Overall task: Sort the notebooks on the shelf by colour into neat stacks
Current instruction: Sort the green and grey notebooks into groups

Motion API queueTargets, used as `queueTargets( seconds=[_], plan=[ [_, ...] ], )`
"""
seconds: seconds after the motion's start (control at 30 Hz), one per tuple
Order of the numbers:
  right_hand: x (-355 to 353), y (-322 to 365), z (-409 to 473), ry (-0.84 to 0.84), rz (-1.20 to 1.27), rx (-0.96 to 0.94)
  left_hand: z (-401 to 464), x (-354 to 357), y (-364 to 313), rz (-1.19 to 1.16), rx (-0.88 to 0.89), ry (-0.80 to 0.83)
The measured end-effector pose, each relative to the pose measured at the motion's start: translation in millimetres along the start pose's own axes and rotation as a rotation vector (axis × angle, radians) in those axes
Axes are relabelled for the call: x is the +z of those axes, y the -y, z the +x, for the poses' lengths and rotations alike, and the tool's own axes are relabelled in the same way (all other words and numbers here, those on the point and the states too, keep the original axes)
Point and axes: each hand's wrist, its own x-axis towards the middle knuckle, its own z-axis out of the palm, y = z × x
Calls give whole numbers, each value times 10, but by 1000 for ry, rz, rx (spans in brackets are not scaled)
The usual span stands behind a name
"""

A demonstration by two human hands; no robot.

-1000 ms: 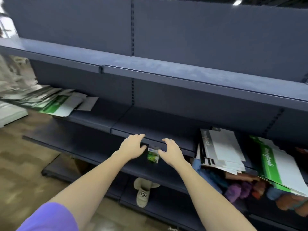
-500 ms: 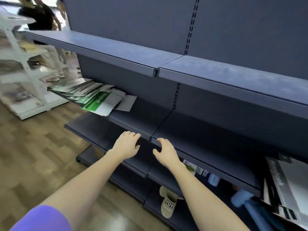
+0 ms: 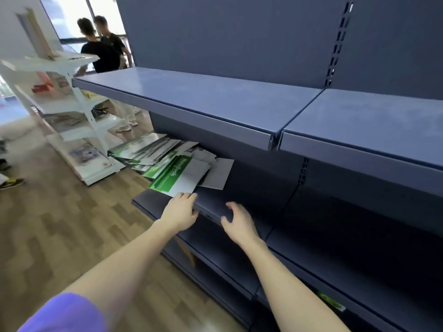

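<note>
The mixed pile of notebooks (image 3: 172, 164) lies on the shelf (image 3: 251, 197) at the far left, and the left hand (image 3: 179, 212) and right hand (image 3: 239, 222), both loose and holding nothing, reach toward it to start sorting, so next comes picking one up.

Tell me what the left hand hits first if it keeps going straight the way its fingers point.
The left hand points up and away along the shelf, fingertips right at the near corner of the green-and-white notebook. That notebook comes first, probably almost at once; whether they already touch is unclear.
</note>
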Motion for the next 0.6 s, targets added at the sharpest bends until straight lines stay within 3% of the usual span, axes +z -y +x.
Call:
queueTargets(
  seconds=[0.27,0.47,0.6],
  plan=[
    [361,342,692,4,-50,18,605,106,680,-10,5,-14],
    [628,601,1174,59,-313,102,1025,202,1113,-5,83,123],
    [776,696,1436,112,-438,188,1189,275,1265,5,165,121]
  ],
)
